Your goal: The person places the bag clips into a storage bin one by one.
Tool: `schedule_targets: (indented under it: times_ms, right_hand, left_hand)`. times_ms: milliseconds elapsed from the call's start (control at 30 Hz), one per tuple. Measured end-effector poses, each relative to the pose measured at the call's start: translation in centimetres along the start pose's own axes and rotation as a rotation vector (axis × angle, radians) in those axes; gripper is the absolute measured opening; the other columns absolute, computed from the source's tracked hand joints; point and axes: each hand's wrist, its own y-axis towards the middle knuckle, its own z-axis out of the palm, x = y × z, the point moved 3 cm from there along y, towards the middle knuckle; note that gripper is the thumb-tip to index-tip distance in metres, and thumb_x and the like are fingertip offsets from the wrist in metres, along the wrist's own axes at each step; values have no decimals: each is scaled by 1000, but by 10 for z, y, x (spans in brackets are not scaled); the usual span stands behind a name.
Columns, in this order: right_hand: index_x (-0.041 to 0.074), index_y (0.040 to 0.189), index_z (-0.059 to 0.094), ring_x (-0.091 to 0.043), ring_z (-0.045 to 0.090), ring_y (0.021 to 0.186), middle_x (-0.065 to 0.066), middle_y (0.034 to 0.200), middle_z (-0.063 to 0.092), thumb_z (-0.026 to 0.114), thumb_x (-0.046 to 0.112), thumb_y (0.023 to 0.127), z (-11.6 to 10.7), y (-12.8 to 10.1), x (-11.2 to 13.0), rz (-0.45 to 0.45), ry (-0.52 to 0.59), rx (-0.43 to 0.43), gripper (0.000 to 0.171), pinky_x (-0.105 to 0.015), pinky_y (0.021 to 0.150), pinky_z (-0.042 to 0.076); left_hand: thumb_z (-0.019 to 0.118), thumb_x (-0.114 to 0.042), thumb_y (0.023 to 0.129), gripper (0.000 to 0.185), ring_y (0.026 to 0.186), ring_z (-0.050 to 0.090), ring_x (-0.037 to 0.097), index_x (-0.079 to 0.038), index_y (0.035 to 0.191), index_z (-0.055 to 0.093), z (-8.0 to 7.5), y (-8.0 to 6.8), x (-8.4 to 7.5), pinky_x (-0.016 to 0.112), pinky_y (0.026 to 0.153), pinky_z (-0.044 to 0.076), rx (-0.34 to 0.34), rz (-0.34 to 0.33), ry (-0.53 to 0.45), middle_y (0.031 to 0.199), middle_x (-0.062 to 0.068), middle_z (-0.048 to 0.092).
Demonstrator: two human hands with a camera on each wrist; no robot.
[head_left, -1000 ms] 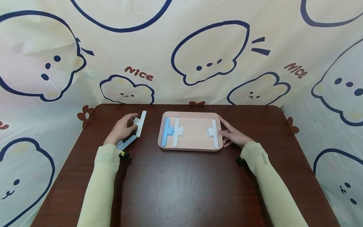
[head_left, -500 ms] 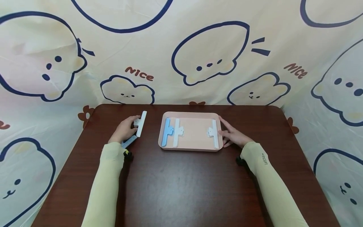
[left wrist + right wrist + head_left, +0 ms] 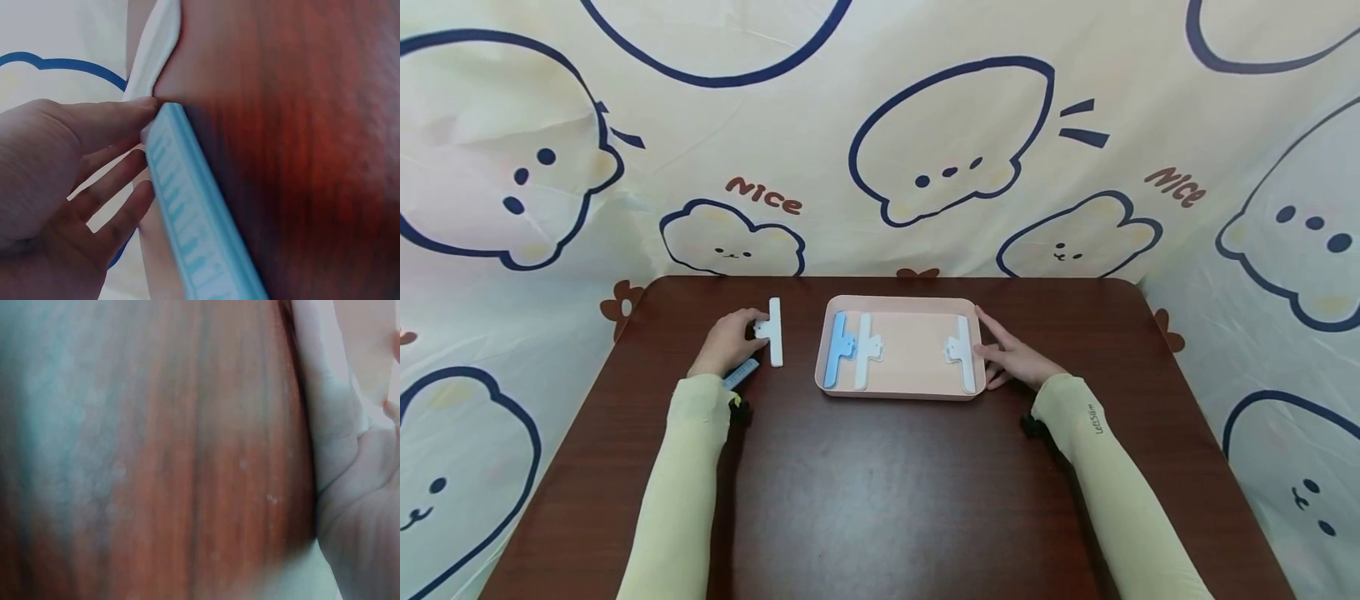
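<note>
Brown table (image 3: 880, 500) against a cartoon-print cloth (image 3: 880, 125), both forearms in pale yellow sleeves (image 3: 677, 492) laid on the wood, so the hands work low and steady. Pink tray (image 3: 898, 392) sits centre-back, within reach of both hands. Right hand (image 3: 1011, 357) lies flat with fingers straight against the tray's right wall, holding nothing; judged to be bracing the tray so it cannot slide. The right wrist view shows only the palm edge and blurred wood. Inside the tray three clips lie flat, long bars running front to back: a blue clip (image 3: 835, 350) by the left wall, a white clip (image 3: 865, 352) touching it, another white one (image 3: 964, 354) by the right wall, which leaves the middle free. Left hand (image 3: 727, 342), just left of the tray, has its fingers curled and pinches the handle of a fourth white clip, the outer clip (image 3: 772, 332), whose bar stands roughly parallel to those in the tray; gripping the handle keeps the bar clear of the fingers. Under that wrist a light blue ridged clip (image 3: 190, 231) lies on the table, near the fingertips but not gripped
</note>
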Motion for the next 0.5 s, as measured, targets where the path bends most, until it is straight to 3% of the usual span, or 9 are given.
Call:
schedule_targets:
  times_ms: [233, 500]
  right_hand:
    - [61, 158, -4, -28, 69, 88, -20, 121, 68, 51, 41, 109, -1, 0, 0, 6, 2, -3, 76, -39, 82, 62]
    - [61, 158, -4, -27, 70, 88, -18, 117, 69, 50, 41, 109, 0, 3, -1, 3, -8, -1, 76, -39, 81, 62]
  left_hand:
    - [71, -9, 96, 43, 117, 56, 41, 0, 136, 60, 0, 1, -2, 59, 104, 47, -2, 0, -49, 134, 28, 59]
    - [74, -8, 95, 41, 118, 58, 42, 0, 133, 62, -3, -4, -1, 58, 103, 49, -5, -26, -137, 132, 29, 60]
